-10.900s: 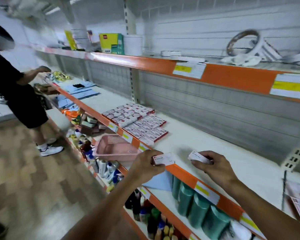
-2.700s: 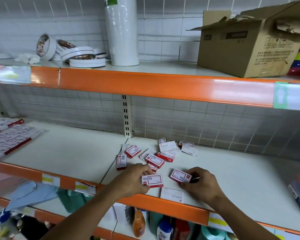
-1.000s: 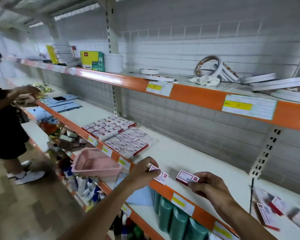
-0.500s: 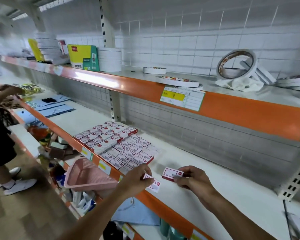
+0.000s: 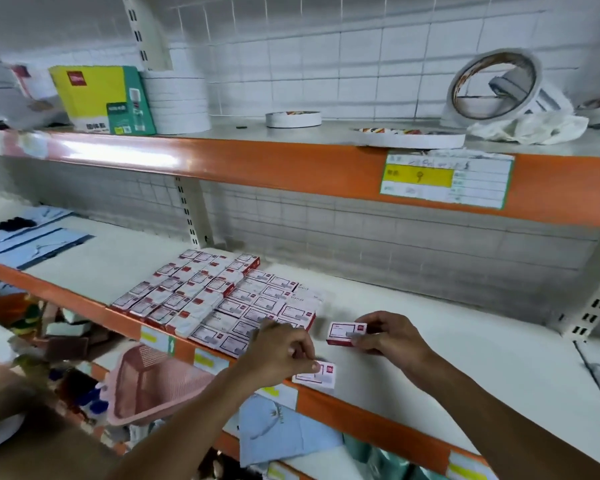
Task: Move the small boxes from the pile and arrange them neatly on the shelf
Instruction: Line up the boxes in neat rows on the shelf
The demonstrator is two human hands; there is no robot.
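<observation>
Head view, arranged boxes (image 5: 219, 299) beside hands, pink basket (image 5: 153, 382) below

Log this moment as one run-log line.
left hand: pinches staple box at shelf front | right hand: holds staple box | arranged boxes: beside, left | placement: pending

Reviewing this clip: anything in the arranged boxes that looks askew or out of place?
Mostly tidy. In the grid of small red-and-white boxes, a few at the back right corner lie plain white side up and slightly skewed. The left hand and right hand each hold one box not yet placed.
</observation>
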